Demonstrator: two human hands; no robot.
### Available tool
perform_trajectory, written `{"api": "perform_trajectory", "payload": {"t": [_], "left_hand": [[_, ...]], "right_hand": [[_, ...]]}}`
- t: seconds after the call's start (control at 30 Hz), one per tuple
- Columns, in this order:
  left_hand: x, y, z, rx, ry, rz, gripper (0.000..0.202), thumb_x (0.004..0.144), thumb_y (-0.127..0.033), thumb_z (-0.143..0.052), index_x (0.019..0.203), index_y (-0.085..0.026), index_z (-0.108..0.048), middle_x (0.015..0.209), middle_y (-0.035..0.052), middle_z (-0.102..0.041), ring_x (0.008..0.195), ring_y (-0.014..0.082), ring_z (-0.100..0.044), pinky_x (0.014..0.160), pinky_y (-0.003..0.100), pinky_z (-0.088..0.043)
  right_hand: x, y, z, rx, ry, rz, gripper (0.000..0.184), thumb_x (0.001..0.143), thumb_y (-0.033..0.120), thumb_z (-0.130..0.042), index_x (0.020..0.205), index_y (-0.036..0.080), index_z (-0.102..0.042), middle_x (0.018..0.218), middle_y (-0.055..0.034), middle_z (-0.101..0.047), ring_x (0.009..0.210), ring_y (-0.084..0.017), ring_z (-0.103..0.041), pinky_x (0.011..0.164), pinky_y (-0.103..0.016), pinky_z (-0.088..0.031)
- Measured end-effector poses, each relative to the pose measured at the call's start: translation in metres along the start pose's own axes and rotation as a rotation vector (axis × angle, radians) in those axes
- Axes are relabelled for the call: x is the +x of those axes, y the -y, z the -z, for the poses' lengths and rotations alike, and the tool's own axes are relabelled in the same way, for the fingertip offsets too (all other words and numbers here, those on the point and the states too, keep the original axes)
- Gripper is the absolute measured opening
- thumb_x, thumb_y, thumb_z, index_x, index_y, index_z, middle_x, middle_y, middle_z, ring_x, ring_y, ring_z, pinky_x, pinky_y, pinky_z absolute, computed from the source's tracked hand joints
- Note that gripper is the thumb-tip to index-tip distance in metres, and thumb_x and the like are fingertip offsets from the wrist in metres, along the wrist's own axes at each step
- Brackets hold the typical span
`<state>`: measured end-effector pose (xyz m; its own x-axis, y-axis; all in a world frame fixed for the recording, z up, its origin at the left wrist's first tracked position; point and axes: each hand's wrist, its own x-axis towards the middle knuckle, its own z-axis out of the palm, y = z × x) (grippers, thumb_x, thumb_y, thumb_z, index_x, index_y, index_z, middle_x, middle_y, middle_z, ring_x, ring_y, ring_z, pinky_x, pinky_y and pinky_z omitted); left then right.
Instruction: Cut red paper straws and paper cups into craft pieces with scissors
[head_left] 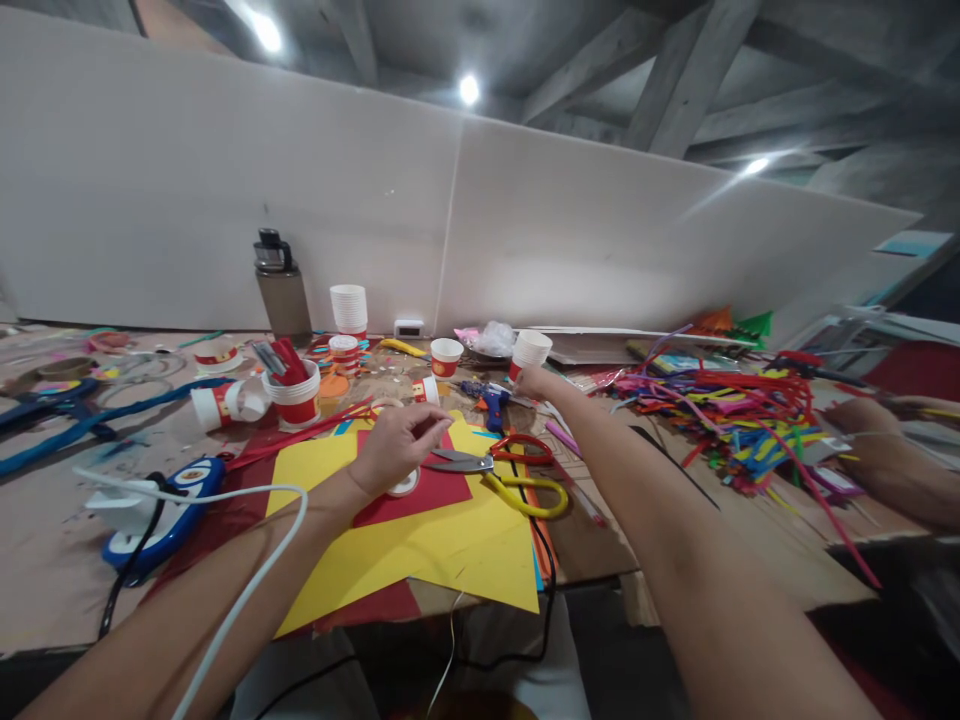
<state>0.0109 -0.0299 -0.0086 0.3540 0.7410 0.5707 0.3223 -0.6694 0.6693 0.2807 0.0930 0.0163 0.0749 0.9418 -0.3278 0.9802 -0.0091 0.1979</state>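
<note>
My left hand (401,445) hovers over red paper (450,492) on yellow sheets (465,545). Its fingers are loosely curled, thumb apart, and I see nothing in them. A round white-and-red piece (405,483) lies just below it. To its right rest scissors (491,463) with red and yellow handles, blades toward the hand. My right hand (536,383) reaches forward, fingers closed at the lower part of a slightly tilted stack of paper cups (532,348); the fingertips are mostly hidden. Left of that stack stands a single paper cup (446,358). A blue glue gun (493,405) lies near my right hand.
A cup of red-capped markers (291,405), a taller cup stack (349,308) and a bottle (281,290) stand left. A blue power strip (165,525) with cables lies nearer. Colourful pipe cleaners (735,410) heap right, beside another person's hand (870,425). A white panel (337,190) backs the table.
</note>
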Motion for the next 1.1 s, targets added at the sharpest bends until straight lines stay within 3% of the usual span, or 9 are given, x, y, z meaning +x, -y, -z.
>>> {"api": "perform_trajectory", "payload": {"t": [0.17, 0.4, 0.53, 0.6, 0.73, 0.87, 0.93, 1.0, 1.1], "left_hand": [[0.000, -0.001, -0.001, -0.001, 0.006, -0.011, 0.019, 0.084, -0.029, -0.053, 0.082, -0.015, -0.067, 0.063, -0.0001, -0.064, 0.055, 0.0093, -0.054, 0.056, 0.022, -0.041], [-0.001, 0.000, 0.000, 0.013, 0.005, -0.001, 0.019, 0.084, -0.030, -0.054, 0.082, -0.016, -0.068, 0.065, 0.0001, -0.065, 0.055, 0.0093, -0.053, 0.056, 0.023, -0.041], [0.000, 0.000, -0.001, -0.087, 0.000, 0.076, 0.020, 0.084, -0.032, -0.055, 0.082, -0.016, -0.067, 0.063, 0.0004, -0.064, 0.056, 0.0098, -0.054, 0.058, 0.023, -0.042], [0.001, 0.001, -0.002, -0.207, -0.032, 0.159, 0.023, 0.084, -0.035, -0.055, 0.083, -0.016, -0.066, 0.063, 0.0005, -0.062, 0.057, 0.0100, -0.054, 0.057, 0.023, -0.043], [0.007, 0.005, -0.005, -0.453, -0.118, 0.318, 0.029, 0.082, -0.040, -0.057, 0.094, -0.015, -0.063, 0.073, 0.0019, -0.061, 0.060, 0.0095, -0.052, 0.054, 0.021, -0.042], [0.010, 0.005, -0.008, -0.600, -0.119, 0.339, 0.043, 0.080, -0.042, -0.059, 0.115, -0.017, -0.056, 0.106, 0.0084, -0.062, 0.081, 0.0128, -0.057, 0.062, 0.022, -0.047], [0.009, 0.004, -0.010, -0.630, -0.081, 0.328, 0.044, 0.080, -0.042, -0.059, 0.116, -0.016, -0.057, 0.111, 0.0095, -0.062, 0.086, 0.0148, -0.059, 0.067, 0.025, -0.049], [0.007, 0.004, -0.011, -0.639, -0.060, 0.325, 0.040, 0.080, -0.042, -0.059, 0.110, -0.015, -0.062, 0.104, 0.0089, -0.065, 0.085, 0.0160, -0.060, 0.072, 0.028, -0.050], [0.006, 0.005, -0.010, -0.623, -0.097, 0.327, 0.037, 0.081, -0.043, -0.058, 0.104, -0.015, -0.065, 0.092, 0.0065, -0.068, 0.081, 0.0156, -0.061, 0.077, 0.031, -0.050]], "right_hand": [[-0.001, 0.006, 0.000, 0.012, -0.039, 0.012, 0.033, 0.089, 0.034, -0.053, 0.117, 0.016, -0.055, 0.118, -0.0084, -0.056, 0.099, -0.020, -0.058, 0.083, -0.040, -0.050], [-0.006, 0.015, -0.009, 0.079, -0.179, -0.100, 0.035, 0.088, 0.033, -0.056, 0.117, 0.014, -0.055, 0.116, -0.0098, -0.057, 0.099, -0.020, -0.058, 0.083, -0.040, -0.050], [-0.029, 0.014, -0.005, 0.202, -0.353, -0.118, 0.028, 0.088, 0.026, -0.053, 0.106, 0.006, -0.060, 0.107, -0.0194, -0.061, 0.098, -0.025, -0.060, 0.080, -0.035, -0.047], [-0.046, 0.018, -0.001, 0.278, -0.446, -0.060, 0.028, 0.090, 0.024, -0.047, 0.105, 0.005, -0.060, 0.106, -0.0212, -0.062, 0.097, -0.026, -0.060, 0.076, -0.032, -0.045], [-0.088, 0.047, 0.000, 0.441, -0.487, 0.186, 0.025, 0.089, 0.034, -0.047, 0.099, 0.016, -0.061, 0.089, -0.0047, -0.067, 0.078, -0.014, -0.061, 0.064, -0.022, -0.043], [-0.119, 0.085, -0.012, 0.875, -0.404, 0.612, 0.014, 0.083, 0.028, -0.052, 0.081, 0.016, -0.060, 0.070, 0.0006, -0.060, 0.062, -0.011, -0.053, 0.057, -0.022, -0.040], [-0.125, 0.098, -0.019, 0.949, -0.458, 0.672, 0.010, 0.081, 0.024, -0.054, 0.080, 0.017, -0.061, 0.071, -0.0002, -0.059, 0.063, -0.012, -0.051, 0.058, -0.024, -0.040], [-0.124, 0.107, -0.026, 1.009, -0.513, 0.703, 0.013, 0.079, 0.022, -0.056, 0.088, 0.018, -0.063, 0.075, -0.0014, -0.060, 0.067, -0.013, -0.052, 0.060, -0.025, -0.041], [-0.119, 0.109, -0.031, 1.220, -0.452, 0.689, 0.020, 0.078, 0.027, -0.060, 0.096, 0.020, -0.064, 0.075, -0.0012, -0.061, 0.063, -0.013, -0.054, 0.058, -0.026, -0.043]]}}
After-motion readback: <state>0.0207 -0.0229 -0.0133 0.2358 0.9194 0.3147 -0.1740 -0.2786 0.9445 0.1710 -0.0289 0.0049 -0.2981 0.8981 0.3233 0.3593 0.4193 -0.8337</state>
